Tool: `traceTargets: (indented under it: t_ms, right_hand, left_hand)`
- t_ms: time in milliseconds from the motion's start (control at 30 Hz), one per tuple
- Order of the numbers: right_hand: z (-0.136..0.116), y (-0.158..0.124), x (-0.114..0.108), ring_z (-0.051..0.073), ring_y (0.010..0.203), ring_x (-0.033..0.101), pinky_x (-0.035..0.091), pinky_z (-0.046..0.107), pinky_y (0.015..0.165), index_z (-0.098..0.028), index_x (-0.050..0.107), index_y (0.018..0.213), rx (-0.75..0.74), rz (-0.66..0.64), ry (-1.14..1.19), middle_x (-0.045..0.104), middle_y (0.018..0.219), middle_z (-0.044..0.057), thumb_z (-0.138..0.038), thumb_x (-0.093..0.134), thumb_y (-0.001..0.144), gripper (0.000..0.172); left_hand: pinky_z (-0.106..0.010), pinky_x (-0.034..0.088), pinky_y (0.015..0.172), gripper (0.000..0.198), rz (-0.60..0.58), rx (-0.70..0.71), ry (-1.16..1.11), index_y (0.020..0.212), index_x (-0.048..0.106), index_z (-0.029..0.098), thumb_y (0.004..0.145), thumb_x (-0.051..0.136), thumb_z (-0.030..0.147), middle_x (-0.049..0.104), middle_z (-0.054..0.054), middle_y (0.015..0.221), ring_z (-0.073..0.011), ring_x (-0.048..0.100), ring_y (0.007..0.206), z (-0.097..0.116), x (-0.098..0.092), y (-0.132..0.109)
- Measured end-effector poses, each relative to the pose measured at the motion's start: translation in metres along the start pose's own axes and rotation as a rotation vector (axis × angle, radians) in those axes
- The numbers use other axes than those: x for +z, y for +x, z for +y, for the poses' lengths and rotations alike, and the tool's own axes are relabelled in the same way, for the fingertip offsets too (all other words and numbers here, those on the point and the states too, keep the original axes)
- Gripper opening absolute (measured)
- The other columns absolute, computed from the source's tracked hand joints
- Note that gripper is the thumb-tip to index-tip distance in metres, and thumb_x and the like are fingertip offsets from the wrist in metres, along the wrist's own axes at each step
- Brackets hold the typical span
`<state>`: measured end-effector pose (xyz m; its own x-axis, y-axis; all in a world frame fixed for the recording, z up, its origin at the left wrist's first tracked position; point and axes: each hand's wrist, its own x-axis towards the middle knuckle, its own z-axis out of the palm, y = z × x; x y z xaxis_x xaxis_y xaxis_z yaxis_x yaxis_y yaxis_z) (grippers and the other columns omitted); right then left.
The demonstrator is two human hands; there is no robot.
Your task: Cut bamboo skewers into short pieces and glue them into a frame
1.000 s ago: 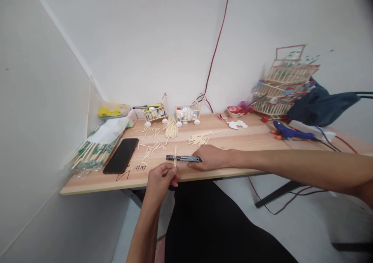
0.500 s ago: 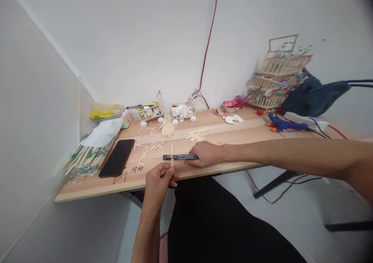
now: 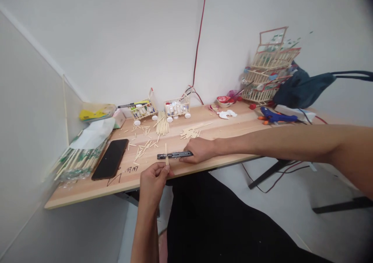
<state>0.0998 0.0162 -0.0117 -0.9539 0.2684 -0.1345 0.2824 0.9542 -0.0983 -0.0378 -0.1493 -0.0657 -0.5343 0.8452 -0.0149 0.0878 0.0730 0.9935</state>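
My left hand (image 3: 153, 179) pinches a thin wooden stick (image 3: 166, 153) at its near end and holds it flat on the wooden table (image 3: 233, 133), pointing away from me. A dark utility knife (image 3: 174, 155) lies across the stick. My right hand (image 3: 199, 150) grips the knife's handle end, its blade end reaching left over the stick. Both hands sit near the table's front edge.
A black phone (image 3: 110, 164) and a bundle of wrapped sticks (image 3: 75, 164) lie at the left. Loose cut sticks (image 3: 145, 142), two small stick carts (image 3: 159, 109), a blue glue gun (image 3: 275, 116), a stack of stick carts (image 3: 269, 74) and a dark bag (image 3: 304, 90) are farther back.
The view has swung right and tilted, so everything sits lower left in frame. Both hands keep the same hold on the stick and the knife.
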Motion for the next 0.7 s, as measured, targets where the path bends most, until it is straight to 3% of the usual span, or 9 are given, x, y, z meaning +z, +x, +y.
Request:
traceTargets:
  t_ms: [433, 700]
  right_hand:
    - [0.0016, 0.0013, 0.0022, 0.020, 0.062, 0.063, 0.034, 0.027, 0.054, -0.012, 0.074, 0.080, -0.010, 0.022, -0.008, 0.072, 0.074, 0.015, -0.057, 0.041, 0.087, 0.056]
    - [-0.0014, -0.0011, 0.0031, 0.023, 0.072, 0.067, 0.039, 0.028, 0.059, -0.011, 0.075, 0.086, -0.001, 0.037, -0.030, 0.072, 0.080, 0.017, -0.059, 0.042, 0.088, 0.058]
  left_hand:
    - [-0.017, 0.019, 0.037, 0.036, 0.005, -0.061, -0.018, 0.082, 0.065, 0.011, 0.066, 0.069, 0.043, 0.063, -0.002, 0.057, -0.0030, 0.029, 0.037, 0.0038, 0.0004, 0.0002]
    - [-0.016, 0.018, 0.036, 0.041, 0.005, -0.075, -0.047, 0.088, 0.065, 0.010, 0.064, 0.071, 0.042, 0.061, 0.000, 0.056, -0.0022, 0.027, 0.036, 0.0062, 0.0012, -0.0028]
